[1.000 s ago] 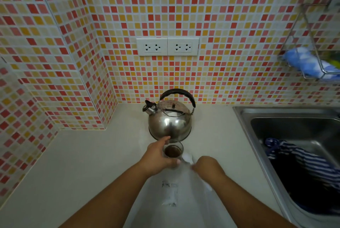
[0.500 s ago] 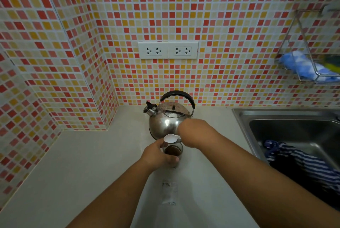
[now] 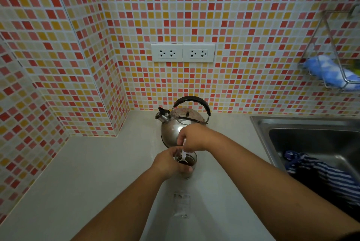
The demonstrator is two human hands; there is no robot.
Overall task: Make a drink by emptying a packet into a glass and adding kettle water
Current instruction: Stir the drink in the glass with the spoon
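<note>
A small clear glass with dark liquid stands on the pale counter. My left hand is wrapped around its left side. My right hand hovers just above the rim and pinches a white plastic spoon, whose bowl dips into the dark liquid. Right behind the glass sits a steel kettle with a black handle and its spout pointing left. A clear plastic wrapper with faint print lies flat on the counter in front of the glass.
A steel sink at the right holds a blue-and-white striped cloth. A wire rack with a blue cloth hangs on the tiled wall. Two double sockets are above the kettle. The tiled wall juts out at the left.
My right hand left the wrapper, rose over the glass with the white spoon, and has now lowered the spoon's bowl into the liquid. My left hand kept hold of the glass.
</note>
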